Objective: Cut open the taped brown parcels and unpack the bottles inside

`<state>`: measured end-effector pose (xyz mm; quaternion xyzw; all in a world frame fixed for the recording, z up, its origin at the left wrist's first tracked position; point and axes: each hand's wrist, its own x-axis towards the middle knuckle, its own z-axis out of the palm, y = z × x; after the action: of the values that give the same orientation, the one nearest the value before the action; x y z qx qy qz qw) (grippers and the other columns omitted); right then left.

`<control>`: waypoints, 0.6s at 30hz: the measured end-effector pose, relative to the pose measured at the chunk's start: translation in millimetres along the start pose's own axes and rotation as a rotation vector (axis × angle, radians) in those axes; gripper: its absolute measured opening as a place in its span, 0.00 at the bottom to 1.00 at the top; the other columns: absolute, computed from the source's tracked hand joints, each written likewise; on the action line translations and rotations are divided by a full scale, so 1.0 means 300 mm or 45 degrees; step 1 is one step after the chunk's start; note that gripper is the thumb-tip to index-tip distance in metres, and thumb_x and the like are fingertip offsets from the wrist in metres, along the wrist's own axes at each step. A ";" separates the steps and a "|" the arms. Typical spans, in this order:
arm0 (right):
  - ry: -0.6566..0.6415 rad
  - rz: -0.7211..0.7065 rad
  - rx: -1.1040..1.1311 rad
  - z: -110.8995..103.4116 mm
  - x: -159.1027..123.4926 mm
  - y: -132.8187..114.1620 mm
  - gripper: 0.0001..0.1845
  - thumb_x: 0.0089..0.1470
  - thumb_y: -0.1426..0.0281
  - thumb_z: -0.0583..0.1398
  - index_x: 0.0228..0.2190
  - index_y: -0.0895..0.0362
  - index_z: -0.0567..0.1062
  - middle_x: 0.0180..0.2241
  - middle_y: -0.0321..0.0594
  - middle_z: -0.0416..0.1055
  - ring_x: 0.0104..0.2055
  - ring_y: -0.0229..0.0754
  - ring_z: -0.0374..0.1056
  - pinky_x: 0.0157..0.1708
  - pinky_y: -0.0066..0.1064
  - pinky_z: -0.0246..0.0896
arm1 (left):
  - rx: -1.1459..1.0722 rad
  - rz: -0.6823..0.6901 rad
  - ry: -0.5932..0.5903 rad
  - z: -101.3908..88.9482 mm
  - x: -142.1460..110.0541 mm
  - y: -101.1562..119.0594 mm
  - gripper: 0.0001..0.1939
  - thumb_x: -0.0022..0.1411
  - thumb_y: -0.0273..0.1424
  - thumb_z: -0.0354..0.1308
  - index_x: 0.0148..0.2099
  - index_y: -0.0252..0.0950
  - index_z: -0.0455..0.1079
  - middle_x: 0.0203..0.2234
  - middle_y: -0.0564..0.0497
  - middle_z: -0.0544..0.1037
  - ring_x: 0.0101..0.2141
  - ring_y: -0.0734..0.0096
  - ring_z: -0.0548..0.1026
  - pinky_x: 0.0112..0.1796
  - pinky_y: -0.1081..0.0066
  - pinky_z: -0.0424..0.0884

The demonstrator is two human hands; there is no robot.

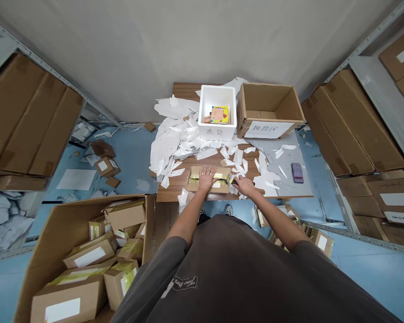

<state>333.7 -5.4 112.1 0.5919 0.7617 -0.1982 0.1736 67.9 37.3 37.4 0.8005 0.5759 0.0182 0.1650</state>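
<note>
A small cardboard box (195, 185) with yellowish tape lies near the front edge of the wooden table (168, 194). My left hand (206, 178) rests on it with fingers spread flat, pressing on its top. A dark slit (224, 180) runs along the tape to the right of that hand. Just off the box's right end, my right hand (244, 185) is closed around a box cutter (234, 182) with a dark body and a bit of yellow at the front. The blade itself is too small to make out.
Torn white paper (170, 134) covers much of the table. Behind stand a white foam box (217, 133) holding small colourful boxes and an open carton (269, 130) with a label. A purple phone-like object (297, 173) lies right. A big carton (150, 224) of parcels stands left.
</note>
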 end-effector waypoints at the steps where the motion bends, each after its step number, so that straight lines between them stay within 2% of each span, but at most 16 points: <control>1: 0.009 -0.003 -0.028 -0.003 0.001 0.003 0.22 0.77 0.56 0.53 0.61 0.54 0.71 0.59 0.56 0.71 0.57 0.56 0.73 0.53 0.38 0.64 | -0.002 -0.014 0.010 0.003 -0.005 0.005 0.35 0.77 0.45 0.55 0.79 0.41 0.60 0.77 0.39 0.60 0.78 0.42 0.47 0.74 0.40 0.46; 8: 0.055 0.027 0.032 0.016 0.001 0.003 0.21 0.76 0.57 0.54 0.60 0.55 0.73 0.58 0.58 0.72 0.57 0.57 0.72 0.54 0.40 0.64 | -0.039 -0.072 0.011 -0.011 -0.034 0.030 0.38 0.73 0.47 0.61 0.79 0.44 0.60 0.77 0.39 0.61 0.78 0.41 0.48 0.74 0.39 0.45; 12: 0.088 0.037 0.093 0.025 0.006 -0.013 0.20 0.76 0.58 0.55 0.59 0.54 0.74 0.57 0.57 0.72 0.58 0.58 0.71 0.56 0.41 0.65 | -0.051 -0.076 0.003 -0.033 -0.046 0.035 0.37 0.73 0.46 0.61 0.79 0.45 0.60 0.76 0.39 0.62 0.78 0.40 0.50 0.73 0.38 0.46; 15: 0.116 0.043 0.184 0.017 0.025 -0.035 0.22 0.74 0.58 0.58 0.63 0.53 0.72 0.59 0.57 0.72 0.57 0.58 0.72 0.56 0.42 0.66 | -0.031 -0.098 0.009 -0.038 -0.057 0.034 0.36 0.74 0.45 0.59 0.79 0.44 0.61 0.76 0.38 0.62 0.78 0.41 0.51 0.73 0.39 0.47; 18: 0.109 0.028 0.234 0.020 0.025 -0.007 0.23 0.73 0.59 0.60 0.63 0.53 0.72 0.60 0.56 0.72 0.57 0.58 0.73 0.55 0.41 0.66 | 0.023 -0.099 0.025 -0.033 -0.065 0.025 0.35 0.75 0.46 0.57 0.79 0.44 0.60 0.76 0.38 0.61 0.78 0.40 0.50 0.73 0.38 0.49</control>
<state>330.1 -2.7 103.4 0.6216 0.7405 -0.2398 0.0881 66.1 19.6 52.1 0.7788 0.6082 0.0146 0.1527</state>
